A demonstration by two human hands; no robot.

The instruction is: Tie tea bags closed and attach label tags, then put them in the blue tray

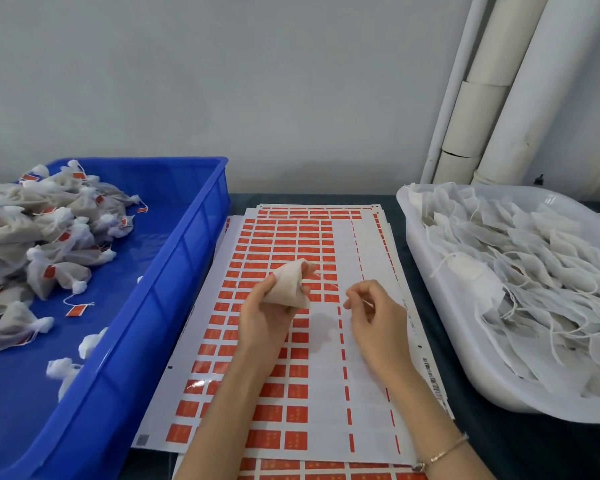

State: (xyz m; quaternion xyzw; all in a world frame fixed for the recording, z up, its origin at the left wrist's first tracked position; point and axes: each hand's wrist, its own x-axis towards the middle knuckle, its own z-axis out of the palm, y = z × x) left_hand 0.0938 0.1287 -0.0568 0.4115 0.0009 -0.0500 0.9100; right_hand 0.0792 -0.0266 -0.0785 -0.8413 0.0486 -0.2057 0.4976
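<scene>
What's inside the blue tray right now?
The blue tray holds a heap of tied tea bags with orange label tags, mostly at its left. Whatever lies under the heap is covered.

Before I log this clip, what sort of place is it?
Probably a small tea-packing workbench: a blue tray of tagged bags, a white tray of untied bags, and label sheets between them.

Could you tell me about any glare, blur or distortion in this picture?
Head view: soft, even light; a faint shadow on the label sheet below the tea bag; mild glare at the sheet's lower left; the wall pipes lean from wide-angle distortion; label print too blurred to read.
</scene>
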